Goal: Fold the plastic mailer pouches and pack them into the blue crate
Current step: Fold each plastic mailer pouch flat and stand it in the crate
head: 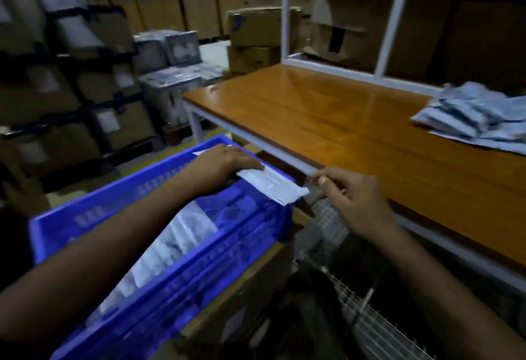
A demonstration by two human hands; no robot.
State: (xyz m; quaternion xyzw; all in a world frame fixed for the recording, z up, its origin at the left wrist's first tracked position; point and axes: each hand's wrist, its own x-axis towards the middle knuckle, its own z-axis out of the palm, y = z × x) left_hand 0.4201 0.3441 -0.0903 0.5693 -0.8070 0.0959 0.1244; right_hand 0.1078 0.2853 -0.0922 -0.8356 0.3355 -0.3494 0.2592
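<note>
A blue crate (136,200) stands at lower left, left of the wooden table, with several folded white pouches (182,234) lying inside. A folded white mailer pouch (270,186) hangs over the crate's far right corner. My left hand (225,163) lies on the pouch's left end, fingers stretched over it and thumb hidden below. My right hand (353,197) is at the pouch's right end, with thumb and fingertips at its corner; whether they pinch it is blurred. A loose heap of unfolded pouches (472,114) lies on the table at far right.
The wooden table (327,120) with a white metal frame runs along the right. A wire rack (364,317) sits below its front edge. The crate rests on a cardboard box (256,282). Stacked cartons and wrapped bundles fill the left and back.
</note>
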